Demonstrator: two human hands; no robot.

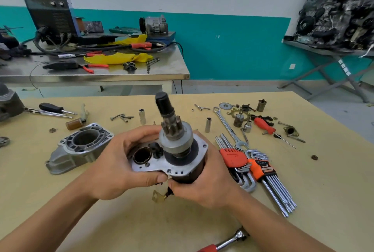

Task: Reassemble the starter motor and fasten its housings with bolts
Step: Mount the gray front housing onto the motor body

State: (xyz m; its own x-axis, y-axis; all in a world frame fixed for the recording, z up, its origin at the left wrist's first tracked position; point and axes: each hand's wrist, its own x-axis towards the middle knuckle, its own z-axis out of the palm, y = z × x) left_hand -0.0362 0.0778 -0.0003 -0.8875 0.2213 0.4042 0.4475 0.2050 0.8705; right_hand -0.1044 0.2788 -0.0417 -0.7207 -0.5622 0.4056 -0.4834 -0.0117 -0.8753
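Note:
I hold the starter motor body upright above the table, its silver mounting plate facing up. The pinion gear and black shaft stick up from it. My left hand grips the plate's left side, thumb on its front edge. My right hand wraps round the dark motor casing from the right. A brass terminal tab hangs below the motor. The separate aluminium nose housing lies on the table to the left. Loose bolts lie behind.
Hex key sets in orange holders and a combination spanner lie to the right. Sockets, a red screwdriver and small parts are spread across the back. A ratchet lies near the front edge. A steel bench stands behind.

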